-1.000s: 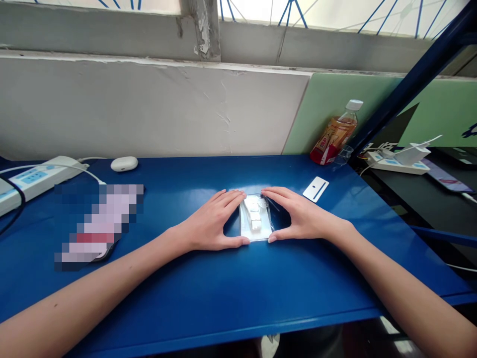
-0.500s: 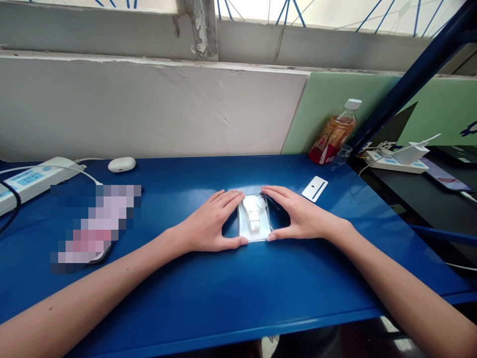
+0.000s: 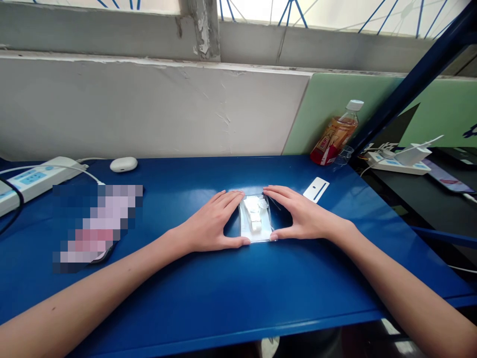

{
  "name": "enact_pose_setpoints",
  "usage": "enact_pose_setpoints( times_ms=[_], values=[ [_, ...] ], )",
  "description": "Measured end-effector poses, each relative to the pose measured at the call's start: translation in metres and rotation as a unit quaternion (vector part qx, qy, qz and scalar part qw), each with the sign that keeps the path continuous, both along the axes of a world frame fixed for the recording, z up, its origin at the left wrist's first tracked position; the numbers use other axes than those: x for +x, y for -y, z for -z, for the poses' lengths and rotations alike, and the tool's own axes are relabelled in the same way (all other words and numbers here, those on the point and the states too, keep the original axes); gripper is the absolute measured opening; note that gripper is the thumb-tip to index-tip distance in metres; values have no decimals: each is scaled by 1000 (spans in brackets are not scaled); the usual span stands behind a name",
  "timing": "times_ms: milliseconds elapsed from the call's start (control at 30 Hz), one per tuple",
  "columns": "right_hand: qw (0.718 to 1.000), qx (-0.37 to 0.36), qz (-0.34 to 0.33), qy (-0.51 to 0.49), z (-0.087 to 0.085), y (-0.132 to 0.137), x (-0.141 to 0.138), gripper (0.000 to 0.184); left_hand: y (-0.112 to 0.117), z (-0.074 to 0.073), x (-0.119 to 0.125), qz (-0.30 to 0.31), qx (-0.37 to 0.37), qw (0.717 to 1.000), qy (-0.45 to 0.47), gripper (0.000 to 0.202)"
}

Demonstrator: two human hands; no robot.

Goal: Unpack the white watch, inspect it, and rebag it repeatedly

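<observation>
A small clear plastic packet (image 3: 245, 228) lies flat on the blue tabletop, with a white backing and a white strap-like item (image 3: 255, 214) inside; glare hides what the item is exactly. My left hand (image 3: 210, 221) rests at the packet's left side, its fingertips at the far left corner and its thumb at the near left corner. Mirroring it, my right hand (image 3: 303, 214) touches the far and near right corners with fingertips and thumb. Both hands are stretched, thumbs wide apart from the fingers.
On the blue table (image 3: 231, 293) lie a pixelated phone (image 3: 108, 219), a power strip (image 3: 44, 176), a white earbud case (image 3: 123, 164) and a white card (image 3: 316, 190). A drink bottle (image 3: 335, 136) leans at the back right, near a blue metal post (image 3: 402, 82).
The whole view has shifted very slightly. Both hands and the packet keep their places relative to each other.
</observation>
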State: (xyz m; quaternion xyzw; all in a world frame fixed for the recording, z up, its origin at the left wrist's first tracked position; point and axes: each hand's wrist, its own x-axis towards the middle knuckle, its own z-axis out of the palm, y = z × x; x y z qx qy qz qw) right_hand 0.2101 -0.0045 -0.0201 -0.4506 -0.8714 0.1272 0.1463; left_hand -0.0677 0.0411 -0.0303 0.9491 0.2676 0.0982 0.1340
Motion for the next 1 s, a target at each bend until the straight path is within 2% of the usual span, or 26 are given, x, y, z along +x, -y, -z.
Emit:
enact_pose_setpoints(
  times_ms=[200,400,700,1000],
  values=[
    [1000,1,1,-14,1,1,1,109,-1,1,-1,3,-3,1000,3,99],
    [1000,4,-4,1,1,0,1,102,1,1,0,-7,1,1000,-2,98],
    [1000,3,-8,6,-1,0,1,104,2,0,0,-9,6,1000,-9,96],
    [1000,13,-20,6,-1,0,-1,94,2,-2,1,-8,10,1000,-15,92]
  ],
)
